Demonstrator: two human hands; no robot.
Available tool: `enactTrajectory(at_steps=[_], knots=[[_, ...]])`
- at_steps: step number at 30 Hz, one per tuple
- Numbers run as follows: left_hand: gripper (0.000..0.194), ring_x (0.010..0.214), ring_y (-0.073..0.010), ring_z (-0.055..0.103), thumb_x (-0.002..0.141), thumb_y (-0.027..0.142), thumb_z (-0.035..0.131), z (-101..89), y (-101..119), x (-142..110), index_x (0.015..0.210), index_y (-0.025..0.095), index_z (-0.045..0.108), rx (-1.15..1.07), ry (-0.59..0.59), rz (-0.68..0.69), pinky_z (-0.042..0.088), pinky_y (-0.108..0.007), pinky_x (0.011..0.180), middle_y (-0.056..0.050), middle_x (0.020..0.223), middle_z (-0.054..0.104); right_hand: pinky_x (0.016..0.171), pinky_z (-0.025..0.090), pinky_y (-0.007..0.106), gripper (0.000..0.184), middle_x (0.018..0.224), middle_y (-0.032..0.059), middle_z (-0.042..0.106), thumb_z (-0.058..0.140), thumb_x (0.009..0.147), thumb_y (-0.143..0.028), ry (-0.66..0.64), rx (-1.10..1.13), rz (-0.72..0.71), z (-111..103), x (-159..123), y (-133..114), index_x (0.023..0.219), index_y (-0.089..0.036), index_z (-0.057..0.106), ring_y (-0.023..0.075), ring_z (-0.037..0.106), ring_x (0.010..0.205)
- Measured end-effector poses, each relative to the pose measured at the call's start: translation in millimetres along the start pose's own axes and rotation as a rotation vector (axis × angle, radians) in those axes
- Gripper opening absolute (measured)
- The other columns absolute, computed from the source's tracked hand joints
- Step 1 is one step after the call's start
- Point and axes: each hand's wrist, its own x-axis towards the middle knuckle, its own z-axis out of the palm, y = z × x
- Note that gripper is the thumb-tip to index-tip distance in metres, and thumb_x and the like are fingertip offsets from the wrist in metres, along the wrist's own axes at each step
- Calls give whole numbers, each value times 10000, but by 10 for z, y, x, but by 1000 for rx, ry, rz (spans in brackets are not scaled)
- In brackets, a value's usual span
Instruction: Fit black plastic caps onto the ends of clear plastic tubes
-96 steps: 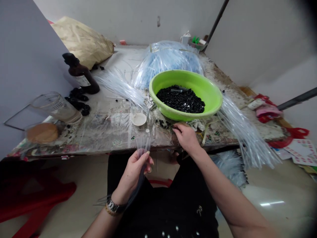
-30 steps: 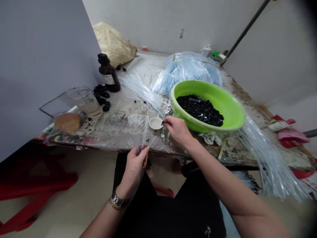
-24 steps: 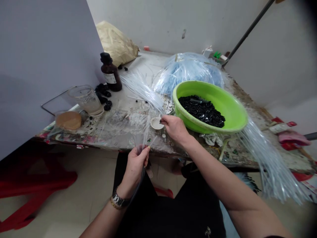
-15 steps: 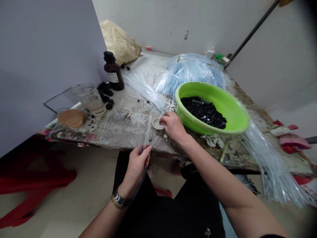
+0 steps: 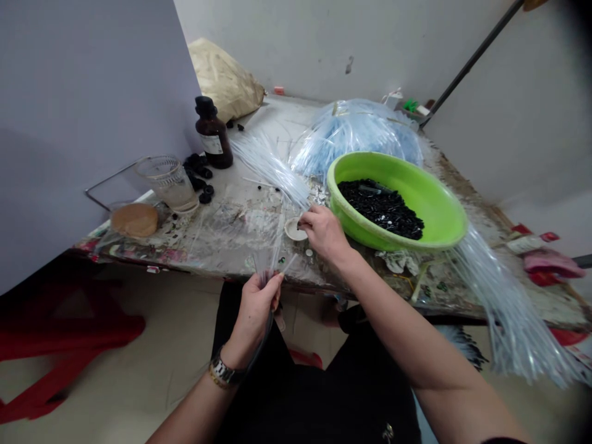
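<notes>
My left hand [image 5: 252,308], with a watch at the wrist, is closed round a bundle of thin clear plastic tubes [image 5: 264,265]. Their ends fan out above the thumb, and one tube leans apart to the right. Over a small shallow white dish [image 5: 291,230] my right hand [image 5: 326,235] is pinched. A tiny dark piece shows at its fingertips, partly hidden by them. Right beside this hand stands a green basin [image 5: 444,213] holding a heap of small black pieces [image 5: 379,209].
Clear tubes [image 5: 272,166] lie behind the dish, with a larger bundle [image 5: 361,132] at the back. More tubes [image 5: 499,308] hang over the front edge at right. A brown bottle [image 5: 215,145], a glass [image 5: 171,185] and black caps [image 5: 198,172] stand at left.
Both hands keep almost the same place and grip. The right fingertips stay at the white dish; the whole view shifts very slightly.
</notes>
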Motion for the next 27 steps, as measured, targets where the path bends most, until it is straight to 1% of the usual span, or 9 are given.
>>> enactTrajectory(at_steps=[3,5,7,10,12,15,17,22,27], knots=[[289,406,-60,376,765,371,682,1,-6,3,652,174,504,7,1,-3,275,-186,408,73,487,448,787,411,325,155,840,67,603,550,861,-168,142,126,-27,-114,-50,-14,784,-181,683,222,541,864],[283,409,-61,374,765,372,685,9,-12,3,662,173,511,6,1,-5,274,-186,409,74,490,447,805,422,331,152,861,61,606,534,880,-186,243,216,-26,-169,-98,-43,822,-191,674,219,549,875],[264,410,-61,373,763,363,686,21,-11,-1,677,170,528,3,-8,0,273,-186,408,75,494,449,833,426,335,163,905,62,613,511,906,-208,292,241,-18,-184,-150,-74,865,-206,669,219,555,910],[247,418,-59,388,771,339,685,35,7,-15,671,164,542,4,-51,17,294,-184,423,70,503,463,831,416,327,172,896,71,626,514,904,-201,154,113,-47,-151,-217,-98,824,-211,666,228,547,920],[229,449,-70,446,774,330,685,36,30,-27,681,156,570,12,-78,14,343,-187,457,44,533,525,810,413,323,163,858,73,628,531,886,-189,94,84,-49,-133,-254,-96,782,-203,656,227,545,891],[192,537,-103,547,769,321,687,29,65,-46,739,142,628,30,-105,-7,425,-208,532,-19,645,640,778,427,311,133,808,49,616,558,863,-197,209,283,33,-156,-313,-91,745,-201,621,204,556,823],[191,527,-95,535,773,320,687,29,80,-61,724,148,620,33,-137,-6,420,-203,525,-15,650,635,741,434,296,116,760,25,602,585,829,-202,263,468,104,-189,-365,-96,714,-202,596,183,561,766],[212,429,-51,395,795,355,683,74,72,-106,759,172,583,-38,-199,-60,300,-168,421,65,544,473,669,419,270,73,713,-4,600,642,735,-225,251,783,289,-240,-551,-110,691,-188,598,153,548,691],[226,405,-68,426,787,371,690,115,67,-121,829,167,603,-27,-227,-89,325,-176,398,58,515,510,654,417,260,86,679,-14,604,664,708,-242,209,915,412,-305,-750,-98,677,-184,609,141,536,664]])
